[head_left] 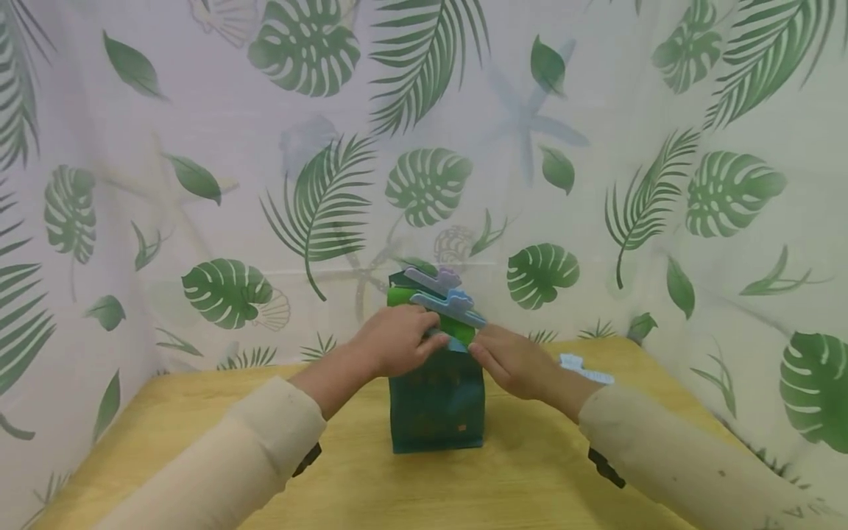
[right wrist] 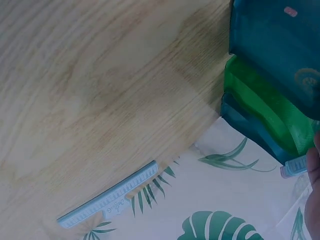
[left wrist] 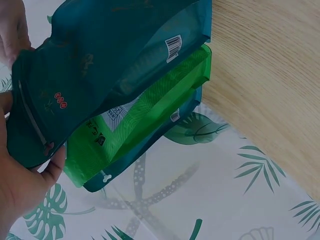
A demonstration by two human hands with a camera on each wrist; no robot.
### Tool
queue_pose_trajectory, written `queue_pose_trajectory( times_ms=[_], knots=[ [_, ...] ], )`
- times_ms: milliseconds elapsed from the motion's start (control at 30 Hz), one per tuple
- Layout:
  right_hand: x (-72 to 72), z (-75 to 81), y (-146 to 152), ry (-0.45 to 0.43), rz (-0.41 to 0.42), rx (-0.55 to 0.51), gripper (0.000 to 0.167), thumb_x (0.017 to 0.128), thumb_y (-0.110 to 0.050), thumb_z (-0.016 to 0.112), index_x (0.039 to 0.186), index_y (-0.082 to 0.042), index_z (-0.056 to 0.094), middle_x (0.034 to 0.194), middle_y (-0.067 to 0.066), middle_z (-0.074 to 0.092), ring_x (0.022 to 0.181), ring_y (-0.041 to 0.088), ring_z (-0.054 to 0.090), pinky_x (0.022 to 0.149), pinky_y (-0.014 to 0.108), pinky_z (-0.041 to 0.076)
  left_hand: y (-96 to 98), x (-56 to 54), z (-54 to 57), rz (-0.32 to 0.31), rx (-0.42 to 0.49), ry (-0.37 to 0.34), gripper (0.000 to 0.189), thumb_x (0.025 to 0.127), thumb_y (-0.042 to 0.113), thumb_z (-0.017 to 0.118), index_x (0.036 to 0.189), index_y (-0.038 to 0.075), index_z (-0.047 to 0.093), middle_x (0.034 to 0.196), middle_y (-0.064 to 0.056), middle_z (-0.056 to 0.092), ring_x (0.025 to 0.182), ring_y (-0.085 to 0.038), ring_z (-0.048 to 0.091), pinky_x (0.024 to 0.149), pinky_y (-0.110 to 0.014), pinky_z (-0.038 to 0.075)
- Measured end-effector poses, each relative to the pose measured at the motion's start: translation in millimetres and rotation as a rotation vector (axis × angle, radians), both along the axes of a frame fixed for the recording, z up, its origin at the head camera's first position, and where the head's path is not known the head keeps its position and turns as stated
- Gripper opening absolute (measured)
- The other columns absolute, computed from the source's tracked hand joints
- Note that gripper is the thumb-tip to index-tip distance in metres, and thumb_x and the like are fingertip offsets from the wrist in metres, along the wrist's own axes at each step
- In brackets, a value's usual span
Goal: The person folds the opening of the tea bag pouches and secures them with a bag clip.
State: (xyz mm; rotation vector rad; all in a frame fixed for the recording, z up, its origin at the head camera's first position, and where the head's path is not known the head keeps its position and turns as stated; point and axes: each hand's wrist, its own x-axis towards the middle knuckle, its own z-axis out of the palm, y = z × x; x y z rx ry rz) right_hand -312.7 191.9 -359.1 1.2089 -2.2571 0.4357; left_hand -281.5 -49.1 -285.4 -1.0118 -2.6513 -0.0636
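Observation:
A dark teal pouch bag (head_left: 437,408) stands upright on the table. My left hand (head_left: 400,342) grips its top edge at the left, thumb on the near side. At the top right corner, my right hand (head_left: 513,361) pinches the same bag. In the left wrist view the top of this bag is bent over toward the left fingers. Close behind it stand a bright green bag (left wrist: 165,102) and another dark teal bag (left wrist: 150,147). A blue sealing clip (head_left: 450,303) spans the green bag's top, and a purple clip (head_left: 433,280) sits on the rearmost bag.
A loose light blue clip (right wrist: 110,200) lies near the table's far edge, right of the bags, partly behind the right forearm in the head view. The wooden table (head_left: 318,471) meets a leaf-printed cloth (head_left: 424,110) at its back and sides.

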Motion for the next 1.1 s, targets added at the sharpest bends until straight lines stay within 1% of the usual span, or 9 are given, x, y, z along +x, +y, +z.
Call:
queue_pose_trajectory(
  times_ms=[133, 233, 300, 400, 567, 667, 833, 967, 1100],
  knots=[
    [-1.2, -3.3, -7.2, 0.060, -0.012, 0.037, 0.025, 0.106, -0.026, 0.049, 0.086, -0.012, 0.055, 0.077, -0.003, 0.048, 0.071, 0.012, 0.044, 0.066, 0.029, 0.041, -0.9, 1.1, -2.5, -0.024, 0.013, 0.051, 0.021, 0.102, 0.032, 0.057, 0.101, 0.013, 0.065, 0.088, -0.001, 0.065, 0.085, -0.020, 0.064, 0.074, -0.038, 0.052],
    [-3.9, -2.9, -7.3, 0.153, -0.026, 0.033, 0.032, 0.104, -0.034, 0.051, 0.082, -0.012, 0.058, 0.075, -0.002, 0.051, 0.070, 0.014, 0.050, 0.065, 0.030, 0.045, -0.9, 0.3, -4.1, -0.035, 0.025, 0.083, 0.016, 0.102, 0.029, 0.059, 0.102, 0.014, 0.066, 0.088, -0.001, 0.065, 0.082, -0.020, 0.065, 0.072, -0.037, 0.053],
    [-4.4, -2.8, -2.9, 0.173, -0.041, 0.028, 0.032, 0.104, -0.034, 0.053, 0.082, -0.012, 0.061, 0.075, -0.002, 0.055, 0.072, 0.016, 0.054, 0.067, 0.033, 0.048, -1.2, -0.4, -5.7, -0.039, 0.033, 0.092, 0.015, 0.101, 0.028, 0.059, 0.102, 0.015, 0.066, 0.086, 0.000, 0.064, 0.080, -0.019, 0.064, 0.070, -0.036, 0.052],
    [-7.5, -4.6, 12.7, 0.190, -0.084, 0.059, 0.027, 0.104, -0.030, 0.053, 0.087, -0.011, 0.064, 0.081, 0.000, 0.060, 0.078, 0.018, 0.060, 0.070, 0.036, 0.051, -1.8, -1.5, -8.6, -0.045, 0.046, 0.100, 0.014, 0.102, 0.028, 0.059, 0.100, 0.015, 0.066, 0.084, 0.000, 0.063, 0.079, -0.018, 0.063, 0.068, -0.036, 0.052],
    [-24.0, -14.6, 58.5, 0.295, -0.220, 0.162, 0.019, 0.098, -0.024, 0.061, 0.085, -0.011, 0.064, 0.077, 0.002, 0.061, 0.070, 0.020, 0.059, 0.064, 0.037, 0.051, -1.9, -0.5, -9.8, -0.055, 0.058, 0.100, 0.014, 0.102, 0.027, 0.059, 0.098, 0.016, 0.065, 0.083, 0.000, 0.062, 0.079, -0.019, 0.064, 0.069, -0.037, 0.052],
    [-30.3, -20.8, 88.2, 0.214, -0.370, 0.207, 0.015, 0.095, -0.018, 0.064, 0.083, -0.009, 0.061, 0.073, 0.002, 0.057, 0.066, 0.020, 0.055, 0.060, 0.038, 0.049, -2.1, 0.3, -10.0, -0.064, 0.062, 0.098, 0.013, 0.101, 0.027, 0.059, 0.099, 0.015, 0.065, 0.084, 0.000, 0.063, 0.080, -0.020, 0.064, 0.070, -0.038, 0.052],
    [-34.1, -29.7, 124.8, -0.022, -0.570, 0.231, 0.017, 0.099, -0.016, 0.057, 0.093, 0.000, 0.063, 0.084, 0.012, 0.063, 0.079, 0.031, 0.062, 0.074, 0.047, 0.052, -2.8, 0.3, -11.2, -0.074, 0.067, 0.106, 0.013, 0.101, 0.027, 0.059, 0.097, 0.015, 0.065, 0.082, 0.000, 0.061, 0.077, -0.020, 0.063, 0.068, -0.037, 0.051],
    [-38.4, -42.8, 140.7, -0.140, -0.640, 0.275, 0.031, 0.099, -0.018, 0.055, 0.112, 0.010, 0.061, 0.107, 0.027, 0.065, 0.102, 0.045, 0.062, 0.089, 0.055, 0.050, -3.4, -0.2, -12.1, -0.082, 0.067, 0.114, 0.013, 0.101, 0.026, 0.059, 0.098, 0.015, 0.065, 0.081, 0.000, 0.061, 0.076, -0.019, 0.062, 0.067, -0.037, 0.050],
    [-37.0, -57.6, 146.5, -0.272, -0.661, 0.251, 0.046, 0.101, -0.019, 0.051, 0.133, 0.014, 0.048, 0.129, 0.035, 0.054, 0.119, 0.054, 0.051, 0.097, 0.063, 0.043, -3.6, -1.1, -12.1, -0.087, 0.067, 0.120, 0.013, 0.101, 0.026, 0.060, 0.098, 0.015, 0.065, 0.081, 0.000, 0.060, 0.076, -0.019, 0.062, 0.067, -0.036, 0.050]
  ],
)
